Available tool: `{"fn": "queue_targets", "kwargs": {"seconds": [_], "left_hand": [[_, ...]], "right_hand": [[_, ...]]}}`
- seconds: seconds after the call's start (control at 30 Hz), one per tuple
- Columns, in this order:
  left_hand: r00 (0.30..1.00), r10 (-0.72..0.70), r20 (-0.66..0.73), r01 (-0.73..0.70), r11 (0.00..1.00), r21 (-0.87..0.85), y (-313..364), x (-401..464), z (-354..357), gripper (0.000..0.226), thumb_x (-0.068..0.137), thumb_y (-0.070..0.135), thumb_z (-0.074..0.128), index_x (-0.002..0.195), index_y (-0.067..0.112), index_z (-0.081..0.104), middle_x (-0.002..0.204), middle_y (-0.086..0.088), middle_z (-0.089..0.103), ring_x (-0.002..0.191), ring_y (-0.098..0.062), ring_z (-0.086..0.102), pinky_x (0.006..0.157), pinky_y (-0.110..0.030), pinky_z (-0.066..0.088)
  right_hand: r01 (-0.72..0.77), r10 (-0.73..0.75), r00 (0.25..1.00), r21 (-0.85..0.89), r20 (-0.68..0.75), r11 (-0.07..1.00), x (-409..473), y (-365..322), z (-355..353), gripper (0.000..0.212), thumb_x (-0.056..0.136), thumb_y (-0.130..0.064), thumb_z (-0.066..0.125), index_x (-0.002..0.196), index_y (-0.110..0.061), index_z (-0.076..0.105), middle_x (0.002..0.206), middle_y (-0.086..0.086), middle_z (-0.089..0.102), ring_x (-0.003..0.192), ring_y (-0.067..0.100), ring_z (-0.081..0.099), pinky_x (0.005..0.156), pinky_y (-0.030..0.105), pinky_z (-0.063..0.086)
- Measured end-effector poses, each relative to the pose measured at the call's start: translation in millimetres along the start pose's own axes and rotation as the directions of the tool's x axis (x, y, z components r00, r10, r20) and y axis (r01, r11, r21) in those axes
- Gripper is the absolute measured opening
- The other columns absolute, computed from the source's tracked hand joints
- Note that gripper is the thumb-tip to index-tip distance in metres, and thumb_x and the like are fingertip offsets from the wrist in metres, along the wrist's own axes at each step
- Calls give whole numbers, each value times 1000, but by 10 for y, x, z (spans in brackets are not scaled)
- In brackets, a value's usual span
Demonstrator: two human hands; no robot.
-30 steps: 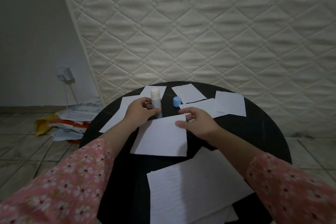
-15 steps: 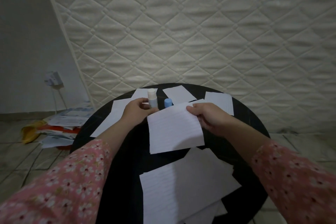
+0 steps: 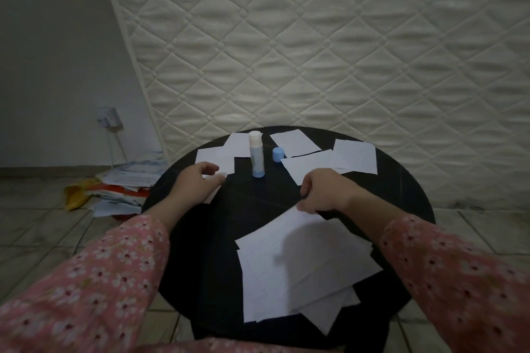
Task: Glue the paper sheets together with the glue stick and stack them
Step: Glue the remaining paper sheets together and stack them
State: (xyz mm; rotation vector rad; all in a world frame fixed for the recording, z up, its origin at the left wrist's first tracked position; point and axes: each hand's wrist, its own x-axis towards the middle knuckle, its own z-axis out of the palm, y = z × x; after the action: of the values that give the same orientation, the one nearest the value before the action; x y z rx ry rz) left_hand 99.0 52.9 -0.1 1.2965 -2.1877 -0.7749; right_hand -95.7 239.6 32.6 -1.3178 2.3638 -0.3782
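my right grip (image 3: 321, 192) hangs over the middle of the round black surface (image 3: 407, 180), knuckles up and fingers curled under; its fingertips sit at the far corner of the stack of paper sheets (image 3: 304, 266), and it looks to pinch that corner, though the hand hides the contact itself. the stack spreads out from that corner toward me, several lined white sheets lying fanned and askew, the lowest ones poking out at the near edge.

my left grip (image 3: 198, 183) is loose and holds nothing, fingers slightly bent and apart. it lies over a white sheet (image 3: 213, 156) at the left side of the surface, the thumb touching the paper's near edge.

the glue stick (image 3: 256, 157) stands upright just beyond and to the right of my left grip, apart from it, uncapped, its white tip up and its blue base on the dark top. its blue cap (image 3: 278, 154) sits a little further right, apart from the stick, straight ahead of the gap between my two grips.

more loose sheets lie past the cap: one small sheet (image 3: 295, 142) near the far rim, a longer sheet (image 3: 309, 165) just beyond my right grip, and a lined sheet (image 3: 355, 159) overlapping its right end.

both forearms wear pink flowered sleeves (image 3: 94, 281). behind the surface leans a quilted white mattress (image 3: 315, 37). off to the left of my left grip, on the tiled floor (image 3: 37, 232), there is a heap of papers (image 3: 126, 183) below a wall socket (image 3: 109, 122) with a cord hanging down.
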Motion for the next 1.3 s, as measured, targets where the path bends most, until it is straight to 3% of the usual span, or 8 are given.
{"fn": "queue_targets", "kwargs": {"seconds": [0.1,0.3,0.43,0.6,0.9,1.07,1.2,1.3], "left_hand": [[1000,-22,-11,23,991,134,-96,-7,-24,38,87,37,65,122,23,62,128,0,60,116,-21,54,99,-35,43],[992,-126,-19,122,896,426,-303,73,-89,64,84,59,56,137,24,48,145,-3,44,132,-28,41,108,-48,33],[990,-126,63,72,837,543,-345,82,-52,57,83,67,45,112,19,56,127,-4,54,114,-27,52,96,-50,37],[986,-135,101,49,801,596,-266,9,-5,55,91,62,40,119,17,53,128,-4,53,118,-25,50,100,-47,33],[992,-102,78,41,828,560,-271,-48,-61,54,96,56,37,133,20,49,138,-3,50,126,-25,46,103,-44,28],[998,-58,-22,61,899,433,-253,-68,-145,45,95,56,38,120,25,58,115,-2,64,109,-24,57,100,-44,34],[990,101,-98,-56,922,384,-136,-131,-191,35,93,54,43,106,27,61,95,4,61,97,-23,59,95,-46,39],[990,138,-6,-123,901,415,-48,-185,-127,44,92,56,44,122,27,59,112,3,65,108,-22,58,102,-47,34]], "right_hand": [[48,-46,986,6,-163,999,130,-140,47,38,82,-43,69,111,-21,60,102,-4,56,94,12,54,81,27,46],[206,-113,936,257,-334,944,527,-506,210,57,85,-29,70,135,-14,49,127,5,56,113,18,55,86,26,41],[214,-24,926,468,-378,857,784,-654,336,73,84,-30,71,145,-12,35,143,6,46,128,22,47,98,30,39],[209,1,937,561,-350,801,971,-660,467,56,86,-29,70,135,-13,46,130,4,56,114,18,54,86,24,38],[322,-118,896,442,-429,837,902,-551,467,35,88,-31,66,117,-13,58,111,2,65,94,12,60,84,26,47],[353,-272,934,475,-233,806,601,-511,308,31,90,-42,61,105,-15,63,96,-3,68,91,11,64,82,25,48],[297,-343,939,507,-3,809,351,-370,381,28,92,-38,58,113,-19,59,100,-3,68,90,8,66,76,20,52],[271,-319,948,486,18,831,251,-257,398,37,92,-39,59,121,-17,57,108,-1,66,97,10,65,86,28,53]]}}
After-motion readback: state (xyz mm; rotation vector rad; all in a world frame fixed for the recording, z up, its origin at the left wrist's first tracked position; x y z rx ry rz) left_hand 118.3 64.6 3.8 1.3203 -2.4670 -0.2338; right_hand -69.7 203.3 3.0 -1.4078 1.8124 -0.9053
